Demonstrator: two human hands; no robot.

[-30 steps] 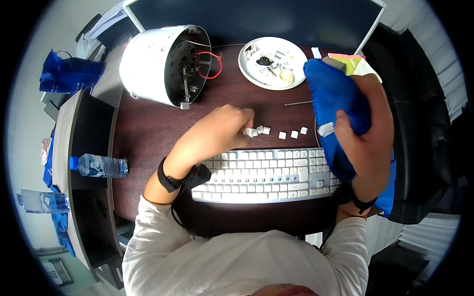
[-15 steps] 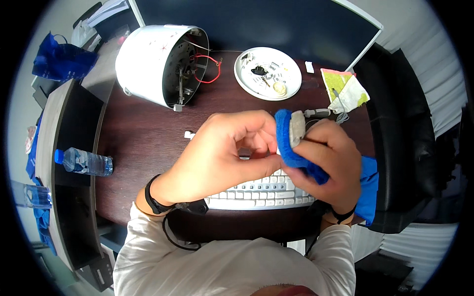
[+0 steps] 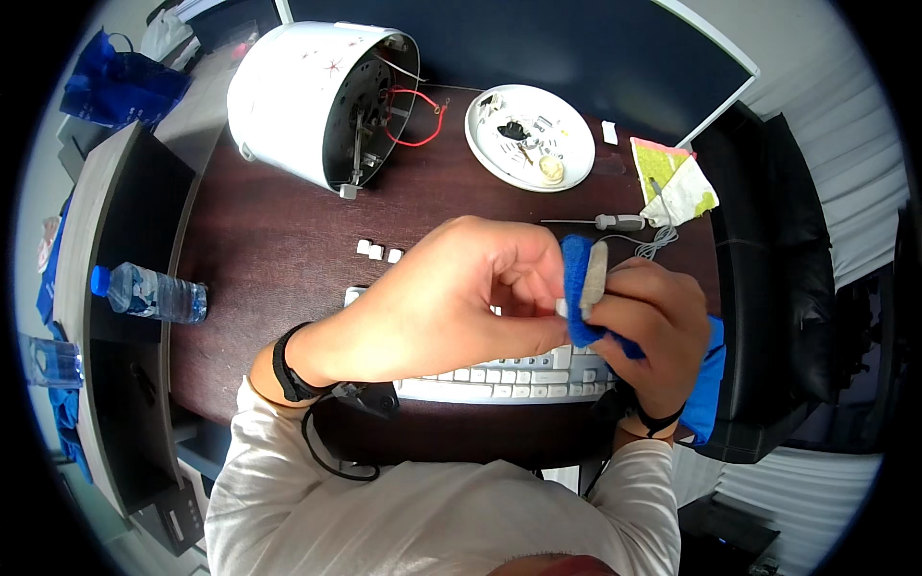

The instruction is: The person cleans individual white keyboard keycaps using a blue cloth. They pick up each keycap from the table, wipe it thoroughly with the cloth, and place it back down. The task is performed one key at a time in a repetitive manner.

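Note:
My left hand [image 3: 461,293] is closed in a pinch, thumb against fingers, on a small white piece [image 3: 561,307] that looks like a keycap. Pressed up to that piece is a folded blue cloth [image 3: 575,274] with a beige strip [image 3: 595,273] along its side. My right hand [image 3: 663,305] grips the cloth, fingers wrapped round it. Both hands hover over a white keyboard [image 3: 514,390], hiding much of its upper part. Loose white keycaps [image 3: 376,252] lie on the table left of my left hand.
Behind the hands, a white pot-shaped appliance housing [image 3: 288,106] lies on its side, red wire showing. A white plate [image 3: 477,154] holds small parts. To its right are a screwdriver [image 3: 619,223], a grey cable [image 3: 663,240] and a patterned cloth [image 3: 677,178]. A water bottle [image 3: 154,293] lies left.
The whole view has shifted slightly. Both hands sit a little further right over the keyboard, and the white piece now shows at the cloth's edge. More loose keycaps are visible.

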